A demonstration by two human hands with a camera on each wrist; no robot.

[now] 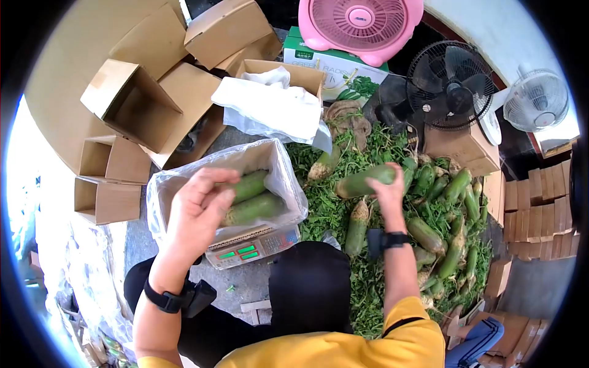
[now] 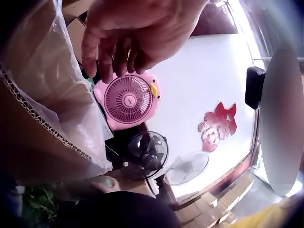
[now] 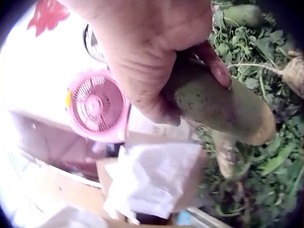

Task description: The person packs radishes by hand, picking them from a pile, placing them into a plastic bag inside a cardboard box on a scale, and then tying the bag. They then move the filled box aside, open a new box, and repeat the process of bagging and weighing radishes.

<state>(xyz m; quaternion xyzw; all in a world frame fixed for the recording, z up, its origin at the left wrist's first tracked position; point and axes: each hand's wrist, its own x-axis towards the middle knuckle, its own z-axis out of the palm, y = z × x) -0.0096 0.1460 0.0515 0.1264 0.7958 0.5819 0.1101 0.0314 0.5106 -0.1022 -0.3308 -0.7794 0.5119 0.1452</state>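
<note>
My right hand [image 1: 388, 189] grips a thick green radish [image 1: 362, 182] above the leafy pile. The right wrist view shows thumb and fingers wrapped round the radish [image 3: 223, 102], its pale end pointing away from the palm. Over the near left side of a plastic-lined cardboard box [image 1: 293, 199] hangs my left hand [image 1: 199, 205], empty, its fingers loosely bent. Inside that box lie green radishes [image 1: 254, 208], partly hidden by the hand. The box sits on a scale [image 1: 261, 248] with lit green displays. In the left wrist view, the left hand [image 2: 137, 35] hangs beside the plastic liner [image 2: 85, 109].
Several radishes [image 1: 454, 251] lie on green leaves [image 1: 374, 288] at the right. Another box [image 1: 313, 76] with white sheets [image 1: 270, 110] stands beyond the lined one. Empty cartons [image 1: 132, 104] pile up at left; a pink fan [image 1: 359, 18] and a black fan [image 1: 457, 92] stand behind.
</note>
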